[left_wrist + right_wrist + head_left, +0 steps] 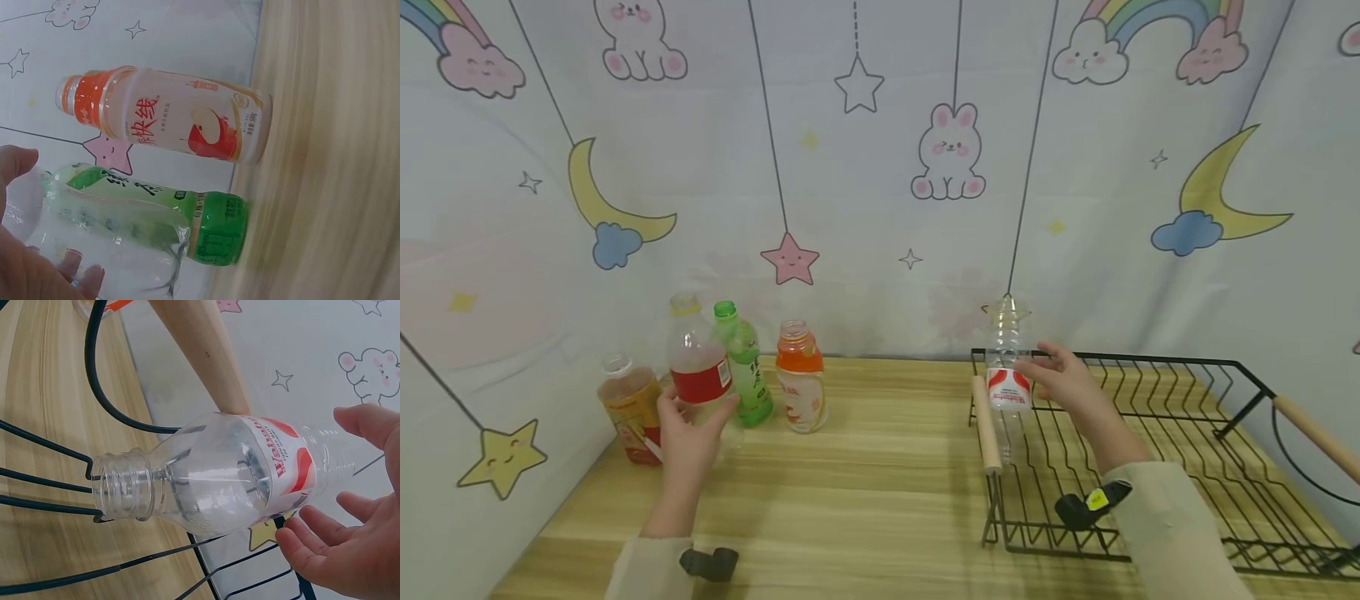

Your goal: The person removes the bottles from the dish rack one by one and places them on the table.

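Note:
On the left, my left hand (688,437) grips a clear plastic bottle with a red label (700,382), thumb on one side and fingers on the other. In the left wrist view its clear lower part overlaps the green bottle (219,228). My right hand (1063,385) is beside a clear bottle with a red-and-white label (1009,390) at the left end of the black wire rack (1063,552). That bottle stands upside down, its threaded neck (125,485) among the wires. Around it, the right thumb and fingers are spread and relaxed.
A bottle with an amber-and-red label (631,408) stands left of my left hand. An orange-and-white bottle (802,387) is right of the green one. Wooden handles (987,425) sit at the rack's ends. A patterned cloth (880,192) hangs behind the wooden table (872,500).

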Motion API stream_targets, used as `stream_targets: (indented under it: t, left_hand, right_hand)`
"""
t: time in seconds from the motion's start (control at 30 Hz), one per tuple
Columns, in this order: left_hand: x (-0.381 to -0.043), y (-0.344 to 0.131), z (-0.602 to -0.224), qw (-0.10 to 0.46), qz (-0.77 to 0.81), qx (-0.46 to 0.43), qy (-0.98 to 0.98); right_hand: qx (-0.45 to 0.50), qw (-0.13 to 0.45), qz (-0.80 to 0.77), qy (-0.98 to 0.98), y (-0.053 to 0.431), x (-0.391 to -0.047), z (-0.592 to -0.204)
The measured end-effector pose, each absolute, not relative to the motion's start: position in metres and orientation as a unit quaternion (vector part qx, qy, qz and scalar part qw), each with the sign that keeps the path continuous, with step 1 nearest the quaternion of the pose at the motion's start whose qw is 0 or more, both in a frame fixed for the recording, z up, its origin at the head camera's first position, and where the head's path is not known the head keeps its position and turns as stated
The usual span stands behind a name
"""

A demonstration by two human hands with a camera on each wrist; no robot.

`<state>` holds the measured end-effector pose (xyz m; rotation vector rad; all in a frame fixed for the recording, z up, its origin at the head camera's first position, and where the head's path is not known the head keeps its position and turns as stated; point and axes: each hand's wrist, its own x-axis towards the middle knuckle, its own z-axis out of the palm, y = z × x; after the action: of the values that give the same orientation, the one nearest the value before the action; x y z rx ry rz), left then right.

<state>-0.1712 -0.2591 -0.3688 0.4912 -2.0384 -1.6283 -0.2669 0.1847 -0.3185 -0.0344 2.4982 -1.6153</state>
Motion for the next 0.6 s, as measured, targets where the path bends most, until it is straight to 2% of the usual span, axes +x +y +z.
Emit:
stream_targets:
  t: [0.6]
  left_hand:
    - [-0.178, -0.271, -0.391, 0.243, -0.601, 0.201, -0.734]
  right_hand:
    - [-0.006, 0.129, -0.535, 0.835, 0.185, -0.268, -0.325]
